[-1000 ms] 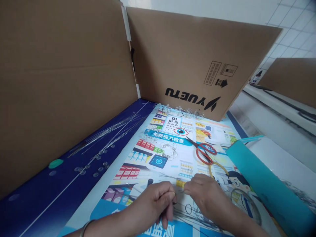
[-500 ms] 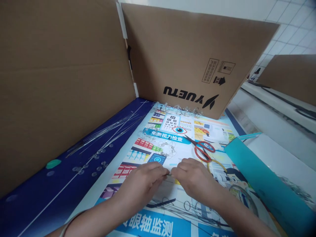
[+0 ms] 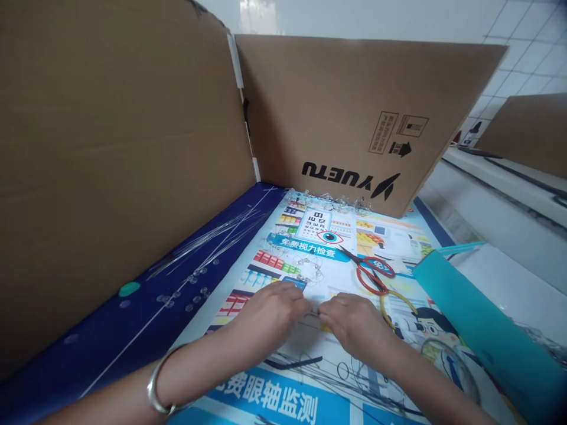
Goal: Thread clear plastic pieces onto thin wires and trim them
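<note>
My left hand (image 3: pixel 277 310) and my right hand (image 3: pixel 354 321) meet almost fingertip to fingertip over the printed sheet. Both are closed in a pinch on a short stretch of thin wire (image 3: pixel 315 313) that shows between them; the rest of it is hidden by the fingers. Just beyond the hands lies a loop of wire with clear beads (image 3: pixel 312 270). Red-handled scissors (image 3: pixel 372 278) rest past my right hand, blades pointing away to the left. Loose dark wires (image 3: pixel 328 372) spread over the sheet below my hands.
Cardboard panels stand at the left (image 3: pixel 124 147) and back (image 3: pixel 354 106). Clear beads (image 3: pixel 195 278), a green piece (image 3: pixel 129 289) and thin wires (image 3: pixel 212 236) lie on the blue strip. A teal-sided box (image 3: pixel 478 330) stands right, near a yellow ring (image 3: pixel 384 310) and a clear roll (image 3: pixel 469 378).
The view has shifted, so the scene sits farther right and a little lower, and the left bracelet shows more. The gap between my fingertips looks slightly wider. Both hands keep their pinch.
</note>
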